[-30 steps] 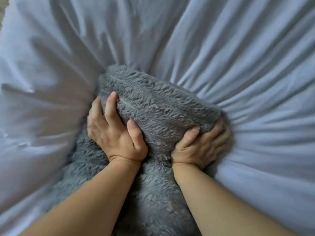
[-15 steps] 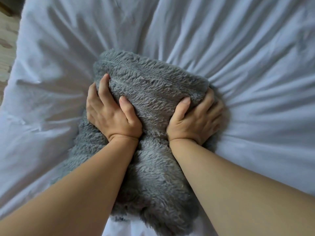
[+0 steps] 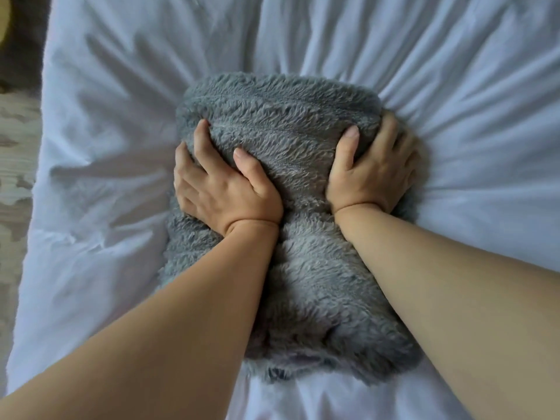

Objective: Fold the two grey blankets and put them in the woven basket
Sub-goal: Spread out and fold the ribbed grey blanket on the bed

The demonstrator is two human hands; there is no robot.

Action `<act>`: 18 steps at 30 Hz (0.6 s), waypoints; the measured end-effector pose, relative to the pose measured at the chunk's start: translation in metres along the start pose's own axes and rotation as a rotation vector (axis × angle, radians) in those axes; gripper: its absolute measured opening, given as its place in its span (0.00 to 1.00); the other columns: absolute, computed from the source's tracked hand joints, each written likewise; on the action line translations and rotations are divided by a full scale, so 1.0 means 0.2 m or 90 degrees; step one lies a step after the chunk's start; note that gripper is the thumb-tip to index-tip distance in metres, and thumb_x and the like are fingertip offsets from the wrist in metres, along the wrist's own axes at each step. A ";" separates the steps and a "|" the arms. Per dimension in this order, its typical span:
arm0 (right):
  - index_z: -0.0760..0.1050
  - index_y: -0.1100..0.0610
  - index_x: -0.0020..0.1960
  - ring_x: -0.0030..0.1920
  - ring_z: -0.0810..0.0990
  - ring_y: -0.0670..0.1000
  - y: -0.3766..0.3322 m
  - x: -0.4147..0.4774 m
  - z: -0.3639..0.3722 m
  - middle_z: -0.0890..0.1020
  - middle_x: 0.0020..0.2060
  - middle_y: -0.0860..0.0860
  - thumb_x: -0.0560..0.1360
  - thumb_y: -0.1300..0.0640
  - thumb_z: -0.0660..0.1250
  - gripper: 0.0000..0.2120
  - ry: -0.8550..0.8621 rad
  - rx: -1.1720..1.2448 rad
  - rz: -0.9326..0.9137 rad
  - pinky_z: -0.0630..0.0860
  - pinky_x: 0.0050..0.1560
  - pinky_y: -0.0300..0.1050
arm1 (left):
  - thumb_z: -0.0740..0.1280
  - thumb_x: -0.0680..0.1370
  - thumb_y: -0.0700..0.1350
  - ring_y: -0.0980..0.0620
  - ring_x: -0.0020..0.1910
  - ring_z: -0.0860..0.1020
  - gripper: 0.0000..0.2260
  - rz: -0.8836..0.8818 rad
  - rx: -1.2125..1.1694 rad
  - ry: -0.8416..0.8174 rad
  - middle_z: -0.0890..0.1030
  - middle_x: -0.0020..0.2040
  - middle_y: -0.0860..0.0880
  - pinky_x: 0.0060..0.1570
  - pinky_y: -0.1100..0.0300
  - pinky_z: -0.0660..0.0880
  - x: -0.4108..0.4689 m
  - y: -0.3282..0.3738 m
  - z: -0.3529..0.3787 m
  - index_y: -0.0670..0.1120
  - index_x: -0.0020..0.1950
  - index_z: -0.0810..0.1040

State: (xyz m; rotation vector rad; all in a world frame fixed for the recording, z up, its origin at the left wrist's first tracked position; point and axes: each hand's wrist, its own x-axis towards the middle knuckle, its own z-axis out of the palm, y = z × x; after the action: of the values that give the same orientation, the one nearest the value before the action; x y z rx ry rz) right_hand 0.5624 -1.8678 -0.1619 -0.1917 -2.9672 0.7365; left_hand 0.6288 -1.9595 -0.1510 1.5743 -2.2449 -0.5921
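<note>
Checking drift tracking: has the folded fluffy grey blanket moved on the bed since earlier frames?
Cannot tell. The camera itself moved: the wrinkled white sheet shows more left edge, yet the fluffy grey blanket sits amid the same radiating creases.

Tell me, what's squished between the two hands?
The fluffy grey blanket, folded into a thick bundle. The left hand and right hand grip its two sides on the white sheet, seen from the head camera.
</note>
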 end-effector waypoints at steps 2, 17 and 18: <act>0.69 0.55 0.70 0.62 0.71 0.61 -0.02 0.01 -0.07 0.74 0.63 0.60 0.73 0.37 0.45 0.34 -0.011 -0.003 0.013 0.63 0.59 0.53 | 0.53 0.76 0.55 0.45 0.72 0.61 0.26 -0.007 -0.004 -0.034 0.65 0.73 0.46 0.70 0.50 0.51 0.01 0.04 -0.09 0.54 0.74 0.64; 0.54 0.52 0.77 0.66 0.70 0.65 -0.09 -0.43 -0.84 0.68 0.70 0.60 0.77 0.35 0.44 0.33 -0.238 0.009 0.269 0.65 0.66 0.62 | 0.50 0.80 0.60 0.40 0.65 0.71 0.25 -0.039 -0.076 -0.328 0.73 0.68 0.43 0.56 0.51 0.66 -0.17 -0.08 -0.94 0.53 0.75 0.59; 0.54 0.53 0.77 0.66 0.70 0.65 -0.07 -0.46 -0.81 0.67 0.70 0.61 0.78 0.36 0.45 0.33 -0.216 0.007 0.237 0.66 0.66 0.61 | 0.50 0.80 0.60 0.39 0.61 0.73 0.24 -0.043 -0.078 -0.310 0.76 0.64 0.41 0.50 0.52 0.66 -0.20 -0.13 -0.91 0.52 0.73 0.62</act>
State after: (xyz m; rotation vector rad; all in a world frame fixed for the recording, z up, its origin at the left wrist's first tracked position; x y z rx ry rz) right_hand 0.6694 -1.8183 -0.0162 -0.6994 -3.2869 0.9034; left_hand 0.7528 -1.9547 -0.0098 1.5771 -2.4307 -1.2199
